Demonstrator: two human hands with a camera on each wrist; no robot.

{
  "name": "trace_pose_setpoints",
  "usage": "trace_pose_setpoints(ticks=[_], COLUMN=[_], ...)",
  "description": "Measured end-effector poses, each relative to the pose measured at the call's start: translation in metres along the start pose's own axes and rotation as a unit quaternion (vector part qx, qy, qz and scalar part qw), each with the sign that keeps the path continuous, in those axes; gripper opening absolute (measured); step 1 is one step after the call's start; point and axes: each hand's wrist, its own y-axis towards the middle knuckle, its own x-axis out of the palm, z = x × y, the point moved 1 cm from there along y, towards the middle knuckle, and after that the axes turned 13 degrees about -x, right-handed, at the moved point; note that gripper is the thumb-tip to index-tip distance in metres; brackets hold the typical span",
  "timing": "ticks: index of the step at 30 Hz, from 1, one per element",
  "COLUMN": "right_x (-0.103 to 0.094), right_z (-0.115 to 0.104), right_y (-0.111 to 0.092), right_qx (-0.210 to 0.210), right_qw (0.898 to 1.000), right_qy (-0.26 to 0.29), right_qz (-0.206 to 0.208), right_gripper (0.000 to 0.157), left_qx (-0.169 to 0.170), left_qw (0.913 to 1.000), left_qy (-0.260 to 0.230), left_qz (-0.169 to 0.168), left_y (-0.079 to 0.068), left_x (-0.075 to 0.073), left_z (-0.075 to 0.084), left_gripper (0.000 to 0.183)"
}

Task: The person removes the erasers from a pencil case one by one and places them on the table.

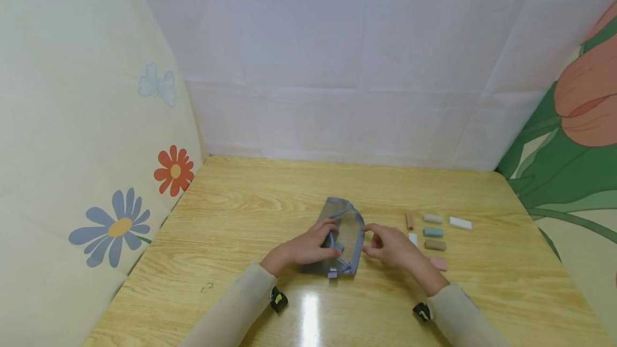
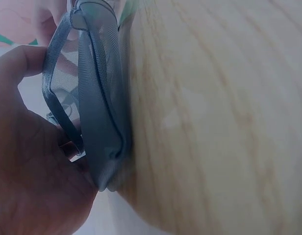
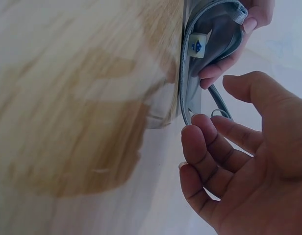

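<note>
A grey-blue mesh zip pouch lies on the table with its mouth facing right, the upper lip raised from the lower. My left hand grips the raised lip, some fingertips showing inside the mouth in the right wrist view. In the left wrist view, the thumb touches the zip edge of the pouch. My right hand is at the mouth's right edge, fingers loosely bent with fingertips at the rim; its thumb stands apart. A white tag with a blue mark shows at the opening.
Right of the pouch lie several small blocks: orange, beige, blue, brown, pink and white. Another white block is close beside my right hand. A white cloth hangs behind the wooden table.
</note>
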Motion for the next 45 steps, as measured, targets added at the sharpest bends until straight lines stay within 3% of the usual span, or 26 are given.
trace_pose_setpoints(ticks=[19,45], right_x=[0.01,0.024], right_z=[-0.01,-0.022], right_y=[0.007,0.019], right_qx=[0.005,-0.024], right_qw=[1.0,0.999], right_qy=[0.01,-0.007], right_qz=[-0.022,-0.049], right_gripper=[0.046,0.043], left_qx=[0.003,0.011], left_qw=[1.0,0.9999], left_qy=[0.003,0.006], left_qz=[0.002,0.005], left_y=[0.0,0.002], left_x=[0.001,0.002], left_z=[0.0,-0.004], left_gripper=[0.08,0.08])
